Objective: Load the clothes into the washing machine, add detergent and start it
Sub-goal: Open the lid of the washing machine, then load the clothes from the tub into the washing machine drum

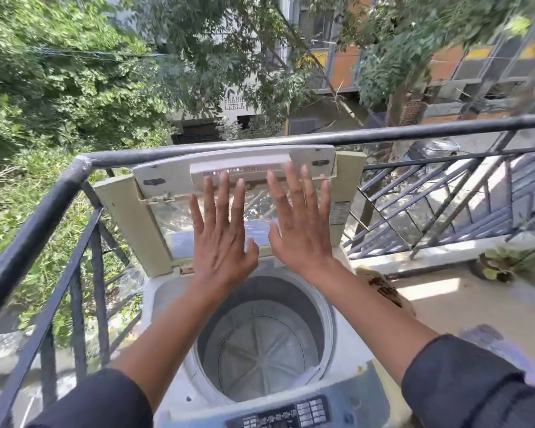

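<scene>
Left hand (221,239) and right hand (300,225), both spread flat and empty, before the raised lid (235,171) at 12 o'clock; drum (260,344) bare. Seat lid fully back before loading.

A white top-loading washing machine (167,307) stands in a balcony corner, its folding lid with a clear panel (229,180) raised at the back and the round metal drum (260,344) open below. The dark control panel (278,417) lies at the near edge. A black metal railing (37,223) runs left and behind. Two spread hands, left hand (221,242) beside right hand (298,233), are held above the drum before the lid. A potted plant (501,264) sits far right.
</scene>
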A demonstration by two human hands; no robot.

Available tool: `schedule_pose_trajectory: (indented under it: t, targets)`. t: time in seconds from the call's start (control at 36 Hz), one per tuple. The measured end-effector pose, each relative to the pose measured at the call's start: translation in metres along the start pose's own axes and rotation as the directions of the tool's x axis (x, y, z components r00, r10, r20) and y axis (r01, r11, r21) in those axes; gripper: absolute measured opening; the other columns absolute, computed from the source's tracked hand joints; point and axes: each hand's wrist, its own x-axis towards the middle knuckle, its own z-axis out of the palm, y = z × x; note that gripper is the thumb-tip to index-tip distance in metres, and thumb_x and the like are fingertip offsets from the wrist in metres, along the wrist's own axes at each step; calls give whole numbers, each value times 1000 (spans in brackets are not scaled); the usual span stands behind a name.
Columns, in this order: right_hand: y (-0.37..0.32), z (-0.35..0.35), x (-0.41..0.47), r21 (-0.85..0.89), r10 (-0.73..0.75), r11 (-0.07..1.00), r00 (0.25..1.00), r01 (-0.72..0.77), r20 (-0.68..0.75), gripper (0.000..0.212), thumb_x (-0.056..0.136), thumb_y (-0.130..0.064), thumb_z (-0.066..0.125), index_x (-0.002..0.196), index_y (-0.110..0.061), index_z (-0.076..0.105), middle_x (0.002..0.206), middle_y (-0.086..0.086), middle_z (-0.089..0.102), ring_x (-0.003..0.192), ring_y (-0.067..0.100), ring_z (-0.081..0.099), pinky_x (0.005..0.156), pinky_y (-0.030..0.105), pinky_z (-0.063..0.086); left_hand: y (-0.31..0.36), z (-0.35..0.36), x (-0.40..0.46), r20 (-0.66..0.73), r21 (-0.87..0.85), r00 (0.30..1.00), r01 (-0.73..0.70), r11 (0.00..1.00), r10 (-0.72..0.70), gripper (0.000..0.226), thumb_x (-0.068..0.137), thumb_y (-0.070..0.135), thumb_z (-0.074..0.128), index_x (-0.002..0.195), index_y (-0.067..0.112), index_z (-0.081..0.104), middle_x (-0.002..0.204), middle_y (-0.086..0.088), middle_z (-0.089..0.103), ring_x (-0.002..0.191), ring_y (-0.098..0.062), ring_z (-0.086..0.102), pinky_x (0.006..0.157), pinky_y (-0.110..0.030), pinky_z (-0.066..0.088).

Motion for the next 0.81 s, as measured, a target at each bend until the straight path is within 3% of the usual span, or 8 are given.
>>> schedule_pose_trajectory:
  t: [0.31, 0.44, 0.58, 0.72, 0.81]
  targets:
    - [7, -14, -87, -70, 244, 970, 953, -235, 182, 92, 85, -34, 65, 165, -21, 22, 173, 14, 17, 159, 40, 15, 124, 65, 16, 18, 22, -55, 198, -244, 960, -146, 959, 197, 116, 73, 25, 71, 171, 15, 10, 178, -15, -3, 164, -42, -6, 129, -65, 13]
    - [19, -23, -129, -94, 365, 930, 874, -354, 322, 81, 92, -37, 66, 163, -17, 30, 170, 13, 26, 158, 36, 20, 123, 62, 22, 35, 38, -79, 336, -362, 886, -193, 912, 321, 105, 83, 34, 68, 171, 20, 11, 178, -14, 1, 165, -37, -5, 131, -58, 16]
    - [51, -31, -162, -116, 461, 884, 799, -453, 387, 69, 98, -42, 58, 159, -17, 37, 165, 9, 38, 154, 33, 31, 123, 54, 28, 71, 50, -77, 447, -413, 785, -244, 877, 429, 82, 95, 39, 61, 168, 19, 27, 172, -17, 28, 163, -38, 16, 132, -56, 16]
    - [102, -27, -186, -71, 537, 827, 748, -558, 390, 56, 99, -41, 60, 149, -21, 47, 151, 3, 53, 140, 26, 45, 112, 49, 43, 116, 68, -57, 498, -515, 709, -221, 828, 499, 74, 103, 41, 53, 168, 24, 21, 174, -11, 24, 163, -33, 18, 134, -48, 11]
    - [142, -19, -195, -74, 571, 791, 688, -608, 448, 52, 100, -40, 57, 148, -20, 51, 148, 0, 56, 139, 24, 47, 113, 47, 42, 149, 84, -40, 504, -550, 678, -226, 804, 535, 69, 105, 40, 51, 167, 22, 26, 171, -10, 31, 161, -33, 23, 132, -48, 16]
